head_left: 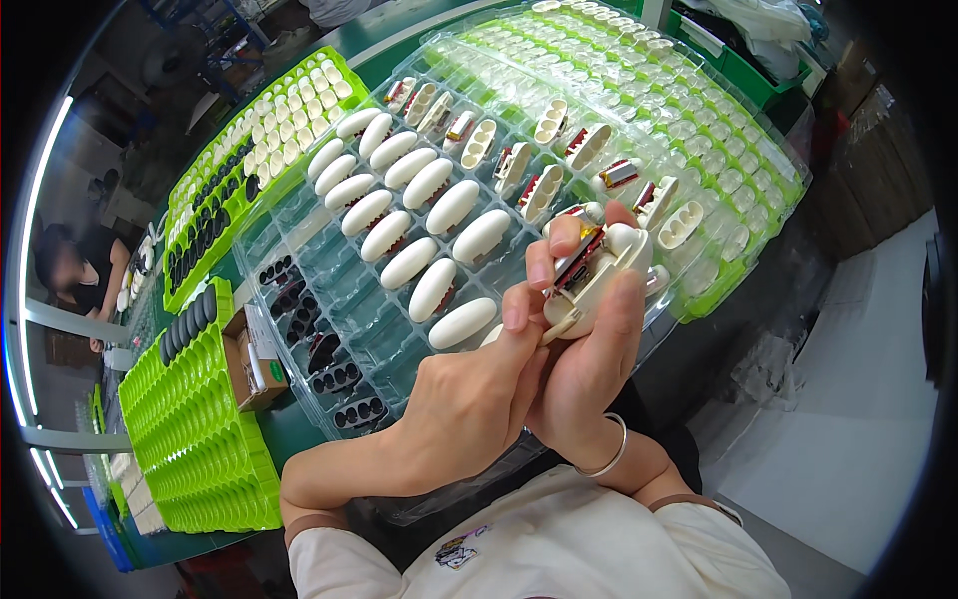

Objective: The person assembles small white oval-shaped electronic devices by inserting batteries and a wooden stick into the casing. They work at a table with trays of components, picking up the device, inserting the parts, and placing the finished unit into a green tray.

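A white plastic housing point(631, 262) with a small circuit board point(577, 262) and red and yellow parts inside is held up in front of me. My right hand point(589, 374) cups it from below, thumb along its near side. The closed fingers of my left hand point(469, 384) pinch at its lower left end; the fingertips there are partly hidden. Beneath both hands lies a transparent compartment tray point(324, 265). Smooth white oval shells point(481, 236) sit in its middle rows, opened white housings point(589, 147) with red parts farther back, and black pieces with round holes point(334, 377) at its left.
Lime-green trays stand around: a ridged one point(200, 449) at left with dark oval pieces point(188, 327), one with white pieces point(299, 105) farther back, another under transparent covers point(714, 165). A small cardboard box point(244, 364) stands beside the ridged tray. Another person point(85, 275) sits at far left.
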A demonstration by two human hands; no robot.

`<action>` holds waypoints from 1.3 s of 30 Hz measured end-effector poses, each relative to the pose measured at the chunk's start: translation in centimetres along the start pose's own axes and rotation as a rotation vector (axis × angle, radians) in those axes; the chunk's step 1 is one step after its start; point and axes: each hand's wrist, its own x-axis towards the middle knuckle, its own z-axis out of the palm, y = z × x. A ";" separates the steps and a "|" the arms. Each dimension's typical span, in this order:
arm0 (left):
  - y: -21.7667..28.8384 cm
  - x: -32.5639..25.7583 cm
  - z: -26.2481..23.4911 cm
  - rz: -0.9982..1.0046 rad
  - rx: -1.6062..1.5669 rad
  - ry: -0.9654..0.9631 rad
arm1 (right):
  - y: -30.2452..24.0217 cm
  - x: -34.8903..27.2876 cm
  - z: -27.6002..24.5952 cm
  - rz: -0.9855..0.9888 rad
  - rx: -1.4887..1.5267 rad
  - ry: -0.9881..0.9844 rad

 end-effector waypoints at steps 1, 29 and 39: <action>-0.1 0.0 0.1 -0.007 -0.017 -0.004 | 0.0 0.0 -0.1 -0.001 -0.005 -0.002; -0.5 0.5 0.1 -0.068 -0.215 -0.055 | 0.1 -0.1 -0.4 0.018 -0.001 0.018; -0.6 0.5 0.0 -0.097 -0.225 -0.070 | 0.2 -0.1 -0.5 0.032 -0.016 0.017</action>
